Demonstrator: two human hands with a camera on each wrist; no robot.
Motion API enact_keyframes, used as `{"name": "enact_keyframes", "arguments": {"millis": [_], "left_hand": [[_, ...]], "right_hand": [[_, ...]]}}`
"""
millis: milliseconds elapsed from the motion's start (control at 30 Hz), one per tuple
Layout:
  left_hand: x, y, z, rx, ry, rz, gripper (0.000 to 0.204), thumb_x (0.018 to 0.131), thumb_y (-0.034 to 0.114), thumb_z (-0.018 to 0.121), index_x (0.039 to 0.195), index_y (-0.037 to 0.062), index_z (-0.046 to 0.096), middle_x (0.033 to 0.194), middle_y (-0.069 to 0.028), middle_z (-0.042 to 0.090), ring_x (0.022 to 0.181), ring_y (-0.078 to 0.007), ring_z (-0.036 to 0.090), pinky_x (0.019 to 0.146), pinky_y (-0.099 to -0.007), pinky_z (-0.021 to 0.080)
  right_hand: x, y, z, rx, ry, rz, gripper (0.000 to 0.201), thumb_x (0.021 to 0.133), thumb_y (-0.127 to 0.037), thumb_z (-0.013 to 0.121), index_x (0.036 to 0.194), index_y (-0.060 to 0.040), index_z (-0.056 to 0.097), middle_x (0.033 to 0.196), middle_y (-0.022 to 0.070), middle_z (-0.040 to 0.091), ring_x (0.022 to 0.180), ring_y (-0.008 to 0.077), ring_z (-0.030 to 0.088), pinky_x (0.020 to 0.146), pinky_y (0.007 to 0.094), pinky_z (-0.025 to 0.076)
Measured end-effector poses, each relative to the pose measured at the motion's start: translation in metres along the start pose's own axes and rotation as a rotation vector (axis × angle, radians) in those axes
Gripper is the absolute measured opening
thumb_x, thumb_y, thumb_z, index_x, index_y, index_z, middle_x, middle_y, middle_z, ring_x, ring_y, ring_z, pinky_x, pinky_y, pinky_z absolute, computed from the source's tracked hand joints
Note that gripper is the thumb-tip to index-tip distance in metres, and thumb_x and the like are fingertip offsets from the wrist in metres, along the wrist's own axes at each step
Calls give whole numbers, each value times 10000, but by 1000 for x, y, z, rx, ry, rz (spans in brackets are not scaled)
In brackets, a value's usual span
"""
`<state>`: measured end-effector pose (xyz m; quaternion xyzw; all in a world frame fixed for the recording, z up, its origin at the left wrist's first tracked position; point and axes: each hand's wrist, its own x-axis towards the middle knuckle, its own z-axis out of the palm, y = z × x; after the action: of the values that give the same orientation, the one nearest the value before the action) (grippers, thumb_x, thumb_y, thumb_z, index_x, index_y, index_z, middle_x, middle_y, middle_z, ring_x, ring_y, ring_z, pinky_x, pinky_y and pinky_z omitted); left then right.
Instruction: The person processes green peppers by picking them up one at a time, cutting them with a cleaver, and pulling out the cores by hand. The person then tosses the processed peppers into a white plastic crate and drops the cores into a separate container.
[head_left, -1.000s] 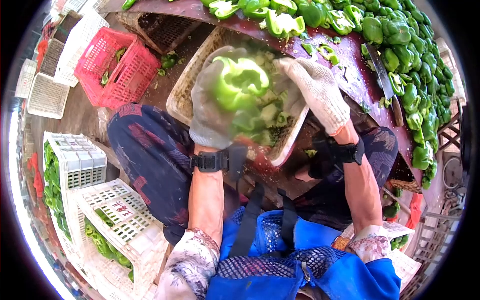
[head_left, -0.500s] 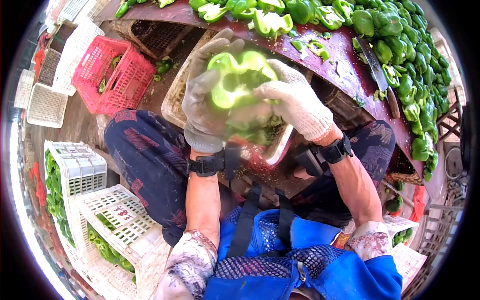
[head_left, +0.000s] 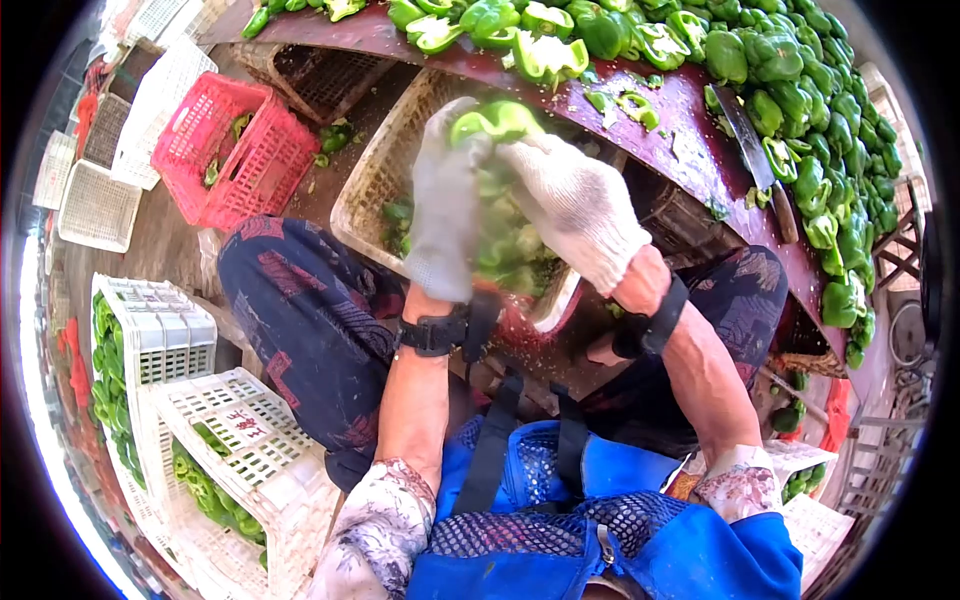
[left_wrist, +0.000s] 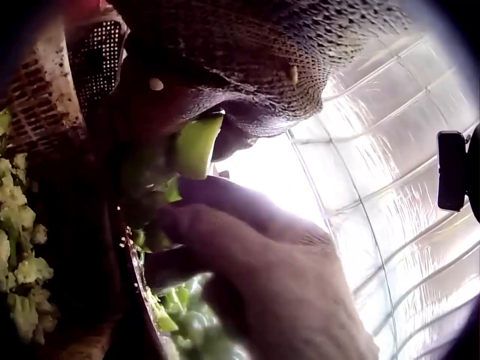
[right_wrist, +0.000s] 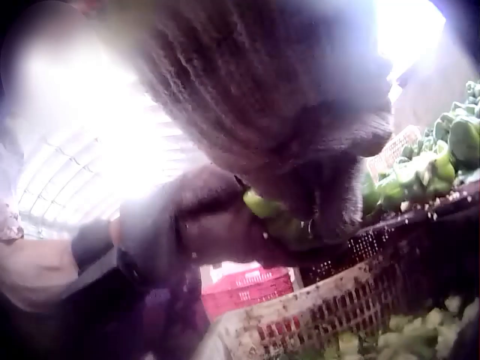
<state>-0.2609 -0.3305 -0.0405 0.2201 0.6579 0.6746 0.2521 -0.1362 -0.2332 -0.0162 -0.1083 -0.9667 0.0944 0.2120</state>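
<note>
**Green pepper held in 2 gloved hands above the scrap tray**

Green bell pepper (head_left: 497, 121) up at chest height, pinched between both gloves, directly over the pale mesh tray (head_left: 365, 190) of green trimmings. Left hand (head_left: 443, 205) wrapped round the near side, fingers curled onto the flesh; right hand (head_left: 575, 205) closed on the far side, fingertips dug in at the top. Seen from the left wrist, a pale green edge of the pepper (left_wrist: 196, 145) wedged between the 2 gloves; from the right wrist, the same fruit (right_wrist: 279, 216) tucked under dark curled fingers.

Judged as a coring or splitting step. Best done with thumbs kept close to the stem end, wall supported from behind by the left glove, pull kept short and straight so flesh tears cleanly rather than crushing. Worth keeping the work centred over the tray so seeds and scraps drop inside its rim.

Outward: dark red table (head_left: 690, 120) just beyond the tray, heaped with more green peppers (head_left: 800, 90), a cleaver (head_left: 757, 160) lying blade-out near the right elbow's path, so wide swings rightward look risky. Red crate (head_left: 235, 145) to the left, well apart. White crates (head_left: 220, 440) of peppers beside the left knee. Open room mainly low and left, between knee and red crate.
</note>
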Motion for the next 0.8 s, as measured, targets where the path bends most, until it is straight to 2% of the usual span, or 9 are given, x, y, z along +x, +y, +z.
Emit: {"name": "enact_keyframes", "arguments": {"millis": [167, 200, 367, 467, 500, 567, 633, 700, 800], "left_hand": [[-16, 16, 17, -21, -60, -70, 453, 1055, 134, 477, 1508, 141, 488, 1450, -158, 553, 1216, -286, 592, 1045, -392, 505], [-17, 14, 19, -156, 9, -116, 358, 1007, 101, 559, 1358, 123, 625, 1284, -106, 657, 1079, -220, 640, 977, -335, 543], [-19, 18, 18, -152, -103, -106, 369, 1017, 133, 567, 1385, 127, 598, 1237, -126, 652, 1029, -225, 643, 859, -324, 575], [-21, 23, 15, -235, -49, -299, 351, 1014, 134, 585, 1361, 87, 606, 1177, -104, 647, 1006, -198, 633, 807, -319, 589], [-19, 23, 15, -265, -20, -345, 347, 1012, 135, 590, 1353, 74, 608, 1165, -98, 642, 1003, -190, 629, 793, -322, 596], [1, -51, 11, -191, -76, 23, 354, 1014, 157, 585, 1354, 58, 597, 1199, -111, 630, 1044, -205, 632, 790, -366, 616], [-3, -36, 17, -651, 24, -260, 368, 1040, 224, 541, 1365, 54, 571, 1255, -130, 624, 1134, -246, 636, 870, -423, 629], [-10, -8, 15, -822, 104, -360, 363, 1076, 261, 489, 1383, 77, 547, 1293, -151, 622, 1191, -278, 634, 941, -453, 608], [-9, -10, 30, -777, 39, -154, 462, 1104, 352, 510, 1500, 149, 386, 1311, -169, 576, 1162, -301, 640, 841, -419, 616]], "right_hand": [[-3, -1, 14, 340, -90, 201, 469, 872, 65, 612, 1326, -46, 573, 1233, 165, 635, 1033, 295, 676, 884, 353, 556], [0, -2, 8, 425, -139, 224, 481, 877, 99, 587, 1340, -27, 551, 1271, 168, 605, 1069, 277, 659, 917, 351, 538], [-2, 9, 8, 360, -277, 230, 501, 882, 91, 640, 1353, -22, 511, 1159, 160, 621, 1021, 292, 678, 888, 363, 551], [-3, 10, -7, 354, -211, 119, 303, 837, 14, 728, 1131, -29, 668, 1057, 149, 655, 983, 311, 682, 855, 365, 551], [1, 4, -17, 633, -226, 396, 241, 833, -2, 741, 1067, -33, 689, 1028, 138, 658, 958, 300, 681, 839, 354, 550], [2, 5, -29, 217, -136, 34, 166, 841, -18, 757, 1001, -41, 720, 952, 115, 669, 872, 277, 678, 783, 334, 549], [5, 25, -28, 370, 234, -74, 129, 911, 2, 719, 1033, -40, 722, 940, 62, 680, 816, 186, 681, 728, 308, 555], [4, 41, -35, 577, 174, 375, 358, 939, -104, 702, 1288, -48, 646, 1149, 88, 678, 938, 179, 687, 834, 304, 558], [4, 29, -26, 1052, 55, 536, 611, 956, -143, 688, 1513, -20, 471, 1292, 95, 627, 1074, 172, 650, 926, 312, 530]]}}
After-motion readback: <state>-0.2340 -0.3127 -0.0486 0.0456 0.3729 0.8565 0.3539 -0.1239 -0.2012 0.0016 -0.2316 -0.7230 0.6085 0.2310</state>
